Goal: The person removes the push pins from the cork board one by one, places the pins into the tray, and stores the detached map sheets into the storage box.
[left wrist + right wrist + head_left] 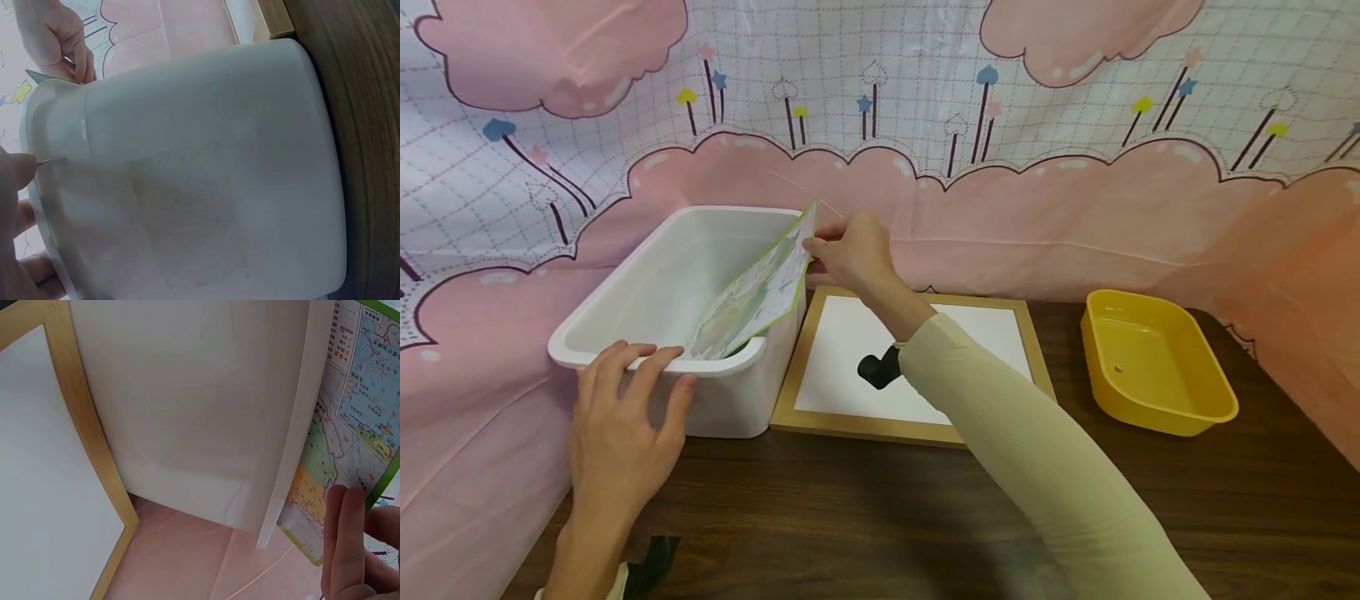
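A map sheet [760, 287] with a green edge and coloured regions leans at a slant in a white plastic bin [778, 379]. My right hand [857, 252] pinches the map by its upper right edge, beyond the bin's right side. In the right wrist view, two fingers [344, 531] lie against the printed face of the map [359, 425]. My left hand [625, 425] holds the front rim of the bin, fingertips over the rim and thumb lower on the outside. The left wrist view is mostly filled by the bin's outer wall [206, 162].
A wood-framed whiteboard [842, 358] lies flat just right of the bin, under my right forearm. Farther right stands a yellow plastic tray [1150, 358]. Both sit on a dark wooden table [820, 508]. Pink and white patterned cloth [970, 208] hangs behind.
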A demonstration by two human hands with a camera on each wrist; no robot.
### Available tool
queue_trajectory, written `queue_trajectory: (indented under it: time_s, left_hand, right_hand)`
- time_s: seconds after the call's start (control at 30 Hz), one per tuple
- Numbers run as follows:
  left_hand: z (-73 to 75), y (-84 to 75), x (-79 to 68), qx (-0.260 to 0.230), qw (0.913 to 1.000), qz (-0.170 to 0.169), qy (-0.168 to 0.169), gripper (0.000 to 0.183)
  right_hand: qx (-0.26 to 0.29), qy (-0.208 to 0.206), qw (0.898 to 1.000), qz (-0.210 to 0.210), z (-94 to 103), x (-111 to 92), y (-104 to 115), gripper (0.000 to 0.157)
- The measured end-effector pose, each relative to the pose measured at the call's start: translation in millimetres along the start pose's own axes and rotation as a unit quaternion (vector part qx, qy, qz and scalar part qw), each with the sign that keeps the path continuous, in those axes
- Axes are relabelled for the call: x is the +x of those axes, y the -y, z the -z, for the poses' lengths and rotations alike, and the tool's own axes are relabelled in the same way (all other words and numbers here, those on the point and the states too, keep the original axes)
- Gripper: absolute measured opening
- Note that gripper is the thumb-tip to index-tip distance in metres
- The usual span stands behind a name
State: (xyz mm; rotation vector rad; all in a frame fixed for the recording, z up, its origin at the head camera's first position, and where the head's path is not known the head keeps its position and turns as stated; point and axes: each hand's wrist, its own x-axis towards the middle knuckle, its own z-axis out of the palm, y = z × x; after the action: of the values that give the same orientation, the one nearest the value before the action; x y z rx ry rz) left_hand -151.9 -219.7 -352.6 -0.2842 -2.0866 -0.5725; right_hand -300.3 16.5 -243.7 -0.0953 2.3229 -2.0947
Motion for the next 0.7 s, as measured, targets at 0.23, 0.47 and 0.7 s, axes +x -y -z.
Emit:
queue_trajectory:
  time_s: [0.23,0.47,0.7]
  left_hand:
    - [0.6,1.0,-1.4,0.000,1.0000,0.005,0.001,0.045]
    - [-0.3,1.4,-1.8,0.004,0.9999,0.010,0.001,0.043]
    - [0.9,-0.4,-1.2,0.007,0.9999,0.011,0.005,0.043]
  right_hand:
    - [-0.014,0.002,1.000,0.011,-1.4,-1.3,-0.2,0.018]
    - [-0.162,0.011,0.984,0.068,5.9,-4.4,0.2,0.031]
    - [-0.279,0.035,0.948,0.153,23.2,-8.1,11.3,0.038]
